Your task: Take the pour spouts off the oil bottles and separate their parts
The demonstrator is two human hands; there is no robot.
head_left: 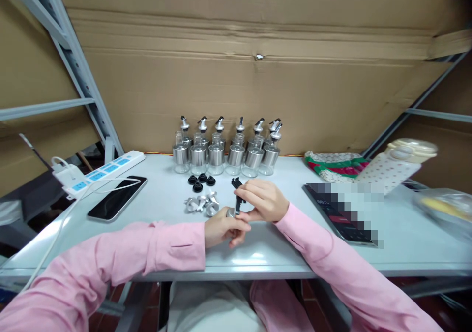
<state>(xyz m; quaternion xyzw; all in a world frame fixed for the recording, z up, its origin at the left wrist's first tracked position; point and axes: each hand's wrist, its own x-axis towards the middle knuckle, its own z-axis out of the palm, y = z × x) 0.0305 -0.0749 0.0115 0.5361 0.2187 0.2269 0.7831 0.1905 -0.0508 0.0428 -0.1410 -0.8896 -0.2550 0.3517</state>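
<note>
My left hand is closed on a silver pourer spout, partly hidden by the fingers. My right hand pinches a black plastic lever piece against that spout; exactly how the two parts meet is hidden. Left of my hands lie several loose silver pourer spouts. Several black rubber stoppers are grouped just behind them. Farther back stand two rows of glass bottles with steel sleeves. Pourer tops sit on the back row and on the front row's rightmost bottle.
At the left, a power strip with a charger and white cable lies beside a phone. To the right are another phone, a patterned cloth, a dotted bottle and a plastic-covered container. Cardboard walls the back.
</note>
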